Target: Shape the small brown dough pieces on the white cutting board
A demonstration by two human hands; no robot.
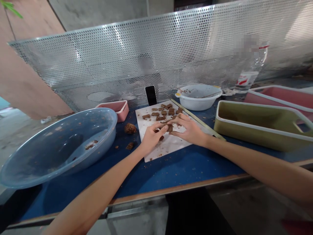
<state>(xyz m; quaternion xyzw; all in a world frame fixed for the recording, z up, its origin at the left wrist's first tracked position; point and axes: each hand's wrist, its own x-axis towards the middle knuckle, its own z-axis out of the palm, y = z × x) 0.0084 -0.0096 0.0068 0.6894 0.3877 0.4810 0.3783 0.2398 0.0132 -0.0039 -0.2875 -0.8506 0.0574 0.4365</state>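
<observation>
My left hand (153, 136) and my right hand (187, 130) meet over a white sheet (176, 147). Between their fingers is a small brown block (169, 128) that looks like clay; both hands are closed on it from either side. Just beyond the fingertips, several similar brown blocks (160, 118) lie in loose rows, with crumbs around them. Part of another brown piece (161, 138) shows beneath my hands. To the left of the sheet, a rough brown lump (130, 128) and a smaller lump (130, 146) rest on the blue table (158, 176).
A large blue basin (97, 112) stands left, near a small pink bin (123, 112). A phone (151, 95) leans on the perforated metal screen (102, 62). A flat strip (199, 120) borders the sheet. Rightward are a white basin (199, 103), olive bin (254, 125), pink bin (281, 94) and bottle (246, 78).
</observation>
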